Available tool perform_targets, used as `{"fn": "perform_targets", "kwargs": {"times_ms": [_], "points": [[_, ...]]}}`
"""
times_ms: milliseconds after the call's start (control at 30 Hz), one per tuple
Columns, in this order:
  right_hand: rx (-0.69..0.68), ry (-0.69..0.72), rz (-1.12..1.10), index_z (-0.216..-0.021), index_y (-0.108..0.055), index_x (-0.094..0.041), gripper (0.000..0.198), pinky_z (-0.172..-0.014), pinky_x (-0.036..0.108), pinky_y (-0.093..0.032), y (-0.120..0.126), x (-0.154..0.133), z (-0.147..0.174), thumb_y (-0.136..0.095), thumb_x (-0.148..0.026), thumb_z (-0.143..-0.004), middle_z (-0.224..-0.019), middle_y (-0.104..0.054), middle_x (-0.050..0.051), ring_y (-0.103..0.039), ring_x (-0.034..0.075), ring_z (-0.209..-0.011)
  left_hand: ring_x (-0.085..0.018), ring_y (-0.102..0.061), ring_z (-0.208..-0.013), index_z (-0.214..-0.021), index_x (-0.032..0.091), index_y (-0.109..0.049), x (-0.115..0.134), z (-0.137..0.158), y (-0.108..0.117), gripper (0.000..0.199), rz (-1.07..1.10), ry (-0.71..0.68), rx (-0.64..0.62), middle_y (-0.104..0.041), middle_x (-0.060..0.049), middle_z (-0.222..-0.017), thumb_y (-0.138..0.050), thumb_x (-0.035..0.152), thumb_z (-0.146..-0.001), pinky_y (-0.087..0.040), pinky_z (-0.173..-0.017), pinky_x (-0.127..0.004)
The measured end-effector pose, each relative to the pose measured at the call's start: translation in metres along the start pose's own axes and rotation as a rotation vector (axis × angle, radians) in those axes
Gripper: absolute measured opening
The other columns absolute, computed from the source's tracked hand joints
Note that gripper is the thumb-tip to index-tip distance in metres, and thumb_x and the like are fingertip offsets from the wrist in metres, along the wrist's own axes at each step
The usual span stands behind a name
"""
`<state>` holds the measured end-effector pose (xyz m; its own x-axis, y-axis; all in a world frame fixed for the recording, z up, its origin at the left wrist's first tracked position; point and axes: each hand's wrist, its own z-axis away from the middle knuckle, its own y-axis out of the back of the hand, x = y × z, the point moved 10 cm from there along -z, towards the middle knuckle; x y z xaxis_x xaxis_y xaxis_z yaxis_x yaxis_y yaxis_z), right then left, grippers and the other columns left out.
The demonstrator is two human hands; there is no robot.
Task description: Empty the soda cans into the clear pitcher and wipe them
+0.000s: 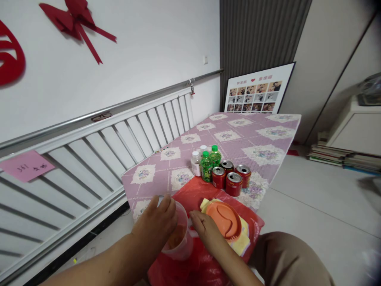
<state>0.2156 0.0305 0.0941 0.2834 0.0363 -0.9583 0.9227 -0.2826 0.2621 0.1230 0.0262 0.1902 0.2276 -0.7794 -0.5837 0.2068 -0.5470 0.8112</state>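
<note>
A translucent plastic jug (185,251) stands on red plastic sheeting near me, with something brownish low inside. My right hand (205,230) is closed at the jug's handle, on its right side. Curled fingers of my left hand (159,218) lie over the left part of the jug's mouth. A small greyish rounded edge shows behind those fingers; what they grip is hidden. Beside my right hand, an orange divided plate (223,218) rests on a yellow cloth (242,242).
Beyond the plate stand several opened red drink cans (233,184), two green-capped bottles (206,167) and white-capped bottles (195,163). They are on a purple flowered tablecloth (228,136). A white radiator (133,131) runs along the left. My knee (291,258) is at lower right.
</note>
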Motion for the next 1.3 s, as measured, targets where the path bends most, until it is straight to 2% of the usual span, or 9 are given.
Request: {"fn": "perform_targets", "kwargs": {"times_ms": [167,333,533,700,1033,1167,1300], "points": [[0.003,-0.008,-0.005,-0.06,-0.034,-0.024,0.043,-0.058,0.027,-0.034,-0.001,0.003,0.0,-0.032,-0.054,-0.09,-0.06,-0.039,-0.004,-0.04,0.015,-0.06,-0.028,-0.054,-0.119,-0.109,0.024,-0.068,0.002,0.0,-0.005,0.023,0.031,-0.021,-0.051,-0.067,-0.009,-0.121,-0.06,0.023,-0.088,-0.039,-0.094,-0.046],[-0.004,-0.013,-0.022,-0.062,-0.035,-0.024,0.042,-0.057,0.026,-0.039,-0.002,0.002,0.0,-0.032,-0.055,-0.09,-0.061,-0.039,-0.004,-0.041,0.015,-0.061,-0.029,-0.054,-0.118,-0.111,0.022,-0.067,0.0,0.002,-0.002,0.023,0.038,0.004,-0.035,-0.066,-0.011,-0.121,-0.059,0.026,-0.089,-0.04,-0.091,-0.045],[-0.013,-0.014,-0.009,-0.062,-0.035,-0.023,0.041,-0.058,0.027,-0.036,-0.001,0.0,0.0,-0.032,-0.053,-0.09,-0.062,-0.039,-0.004,-0.041,0.015,-0.062,-0.03,-0.049,-0.123,-0.114,0.025,-0.065,0.003,0.009,0.003,0.027,0.011,0.0,0.036,-0.062,-0.009,-0.129,-0.061,0.026,-0.087,-0.037,-0.094,-0.047],[-0.02,-0.016,-0.001,-0.063,-0.036,-0.023,0.041,-0.058,0.027,-0.033,-0.001,0.0,0.001,-0.031,-0.052,-0.091,-0.062,-0.039,-0.004,-0.041,0.015,-0.062,-0.028,-0.053,-0.117,-0.109,0.024,-0.068,0.001,0.01,-0.001,0.023,0.02,-0.005,-0.005,-0.067,-0.009,-0.121,-0.061,0.026,-0.087,-0.04,-0.091,-0.045],[-0.015,-0.016,0.01,-0.062,-0.034,-0.023,0.041,-0.058,0.027,-0.032,-0.002,0.003,0.0,-0.032,-0.053,-0.091,-0.062,-0.036,-0.005,-0.04,0.014,-0.061,-0.028,-0.053,-0.116,-0.11,0.023,-0.065,0.0,0.017,0.001,0.023,0.006,0.02,0.006,-0.066,-0.009,-0.119,-0.06,0.028,-0.088,-0.041,-0.087,-0.044],[-0.016,-0.016,0.021,-0.061,-0.033,-0.024,0.042,-0.058,0.027,-0.03,-0.004,0.005,-0.001,-0.031,-0.054,-0.09,-0.061,-0.037,-0.005,-0.04,0.014,-0.061,-0.028,-0.055,-0.11,-0.107,0.023,-0.066,0.004,0.019,0.007,0.021,0.003,-0.019,0.035,-0.068,-0.008,-0.113,-0.059,0.027,-0.088,-0.041,-0.085,-0.043],[-0.013,-0.022,0.025,-0.062,-0.034,-0.024,0.042,-0.059,0.028,-0.03,-0.004,0.009,-0.002,-0.031,-0.054,-0.09,-0.062,-0.036,-0.005,-0.039,0.015,-0.061,-0.027,-0.056,-0.107,-0.104,0.023,-0.066,-0.007,0.018,0.013,0.018,0.014,0.043,0.036,-0.068,-0.008,-0.111,-0.057,0.024,-0.089,-0.041,-0.081,-0.042]]}}
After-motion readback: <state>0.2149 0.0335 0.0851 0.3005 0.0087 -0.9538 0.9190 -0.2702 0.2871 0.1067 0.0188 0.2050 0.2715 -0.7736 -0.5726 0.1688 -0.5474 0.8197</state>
